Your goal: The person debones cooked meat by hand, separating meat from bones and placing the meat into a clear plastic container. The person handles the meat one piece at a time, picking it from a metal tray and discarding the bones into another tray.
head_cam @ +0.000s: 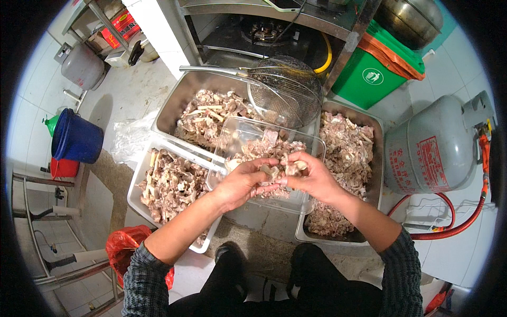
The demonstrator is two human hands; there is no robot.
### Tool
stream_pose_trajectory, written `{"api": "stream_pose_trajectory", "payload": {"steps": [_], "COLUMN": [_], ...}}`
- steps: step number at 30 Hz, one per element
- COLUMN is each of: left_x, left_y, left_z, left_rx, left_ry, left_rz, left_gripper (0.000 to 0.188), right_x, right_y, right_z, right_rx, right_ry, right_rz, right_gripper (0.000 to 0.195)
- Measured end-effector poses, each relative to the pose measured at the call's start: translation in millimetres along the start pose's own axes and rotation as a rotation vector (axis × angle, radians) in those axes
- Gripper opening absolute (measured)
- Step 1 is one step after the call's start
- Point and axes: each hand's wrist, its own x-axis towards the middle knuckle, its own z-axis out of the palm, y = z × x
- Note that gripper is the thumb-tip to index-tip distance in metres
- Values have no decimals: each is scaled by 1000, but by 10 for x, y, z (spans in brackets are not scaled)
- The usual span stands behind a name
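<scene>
Over a transparent plastic container, both of my hands work close together, with fingertips almost meeting. A piece of cooked meat is pinched in the fingers of my left hand. My right hand grips a knobbly bone piece between thumb and fingers. Shredded meat lies in the container beneath. The container rests across the near edge of a steel pan of meaty bones. Left of it stands a white plastic tub with more bones; to the right, a deep steel pan holds picked meat.
A wire-mesh strainer lies across the back pan. Behind are a steel stove stand and a green bin. A gas cylinder with a red hose stands right. At left are a blue bucket and a red plastic bag.
</scene>
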Motion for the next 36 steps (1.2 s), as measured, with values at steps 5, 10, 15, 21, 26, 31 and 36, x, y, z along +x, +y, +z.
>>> {"api": "stream_pose_trajectory", "payload": {"steps": [5,10,15,21,26,31,36], "left_x": [16,40,94,73,6,17,55], "left_y": [-45,-73,-112,-57,57,40,25], "left_z": [52,31,20,60,7,-53,-42], "left_rx": [180,340,502,348,100,217,358], "left_ry": [8,-47,-56,-1,-77,-163,-128], "left_rz": [15,81,123,29,-45,18,71], "left_gripper": [43,43,39,41,53,64,60], "right_x": [57,64,75,135,157,96,113], "right_y": [-3,-94,-81,-83,-107,-37,52], "right_z": [69,14,28,-60,-156,-128,-55], "right_rx": [-322,-380,-470,-500,-593,-501,-274], "right_ry": [-1,-33,27,148,209,123,-20], "right_rz": [-210,-114,-137,-56,-98,-119,-52], "right_gripper": [40,33,26,26,30,32,29]}}
